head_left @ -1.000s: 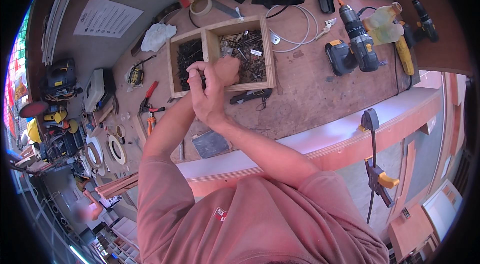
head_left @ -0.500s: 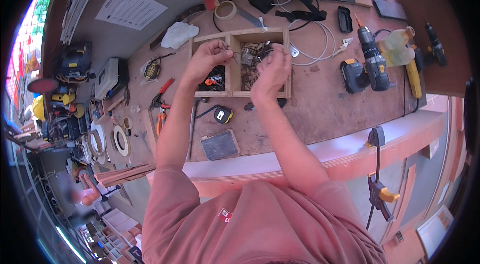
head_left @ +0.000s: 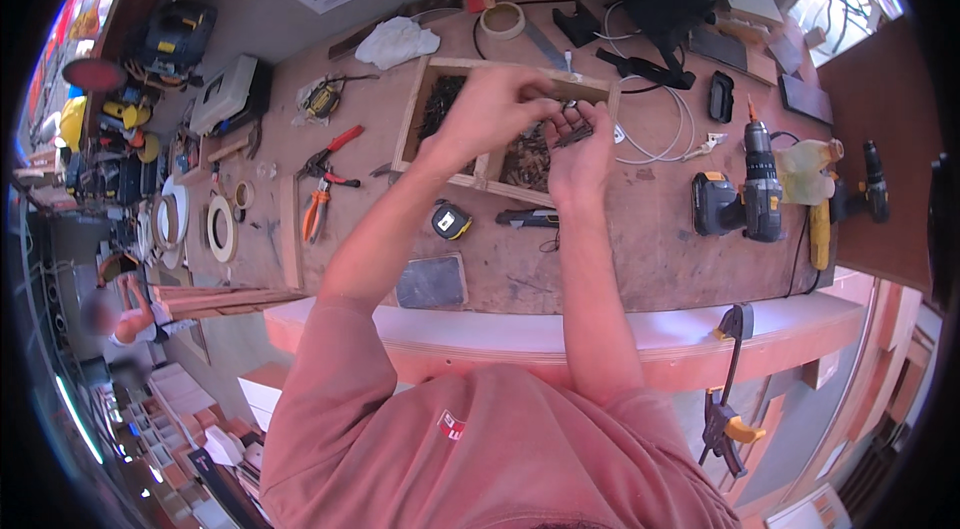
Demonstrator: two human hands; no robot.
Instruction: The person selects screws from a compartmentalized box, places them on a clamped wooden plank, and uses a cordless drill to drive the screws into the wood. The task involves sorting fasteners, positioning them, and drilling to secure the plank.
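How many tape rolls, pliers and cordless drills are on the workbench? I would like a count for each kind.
Tape rolls: 3
Pliers: 2
Cordless drills: 2
Total: 7

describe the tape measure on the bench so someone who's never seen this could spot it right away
Start at the wooden workbench and find the divided wooden box of screws under the hands. Just below its near edge lies the tape measure: small, squat, black and yellow, unlike the long dark utility knife beside it.

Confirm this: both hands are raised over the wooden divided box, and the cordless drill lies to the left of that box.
Wrong side. The head view shows the cordless drill lying to the right of the wooden divided box. Both hands, left hand and right hand, are over it.
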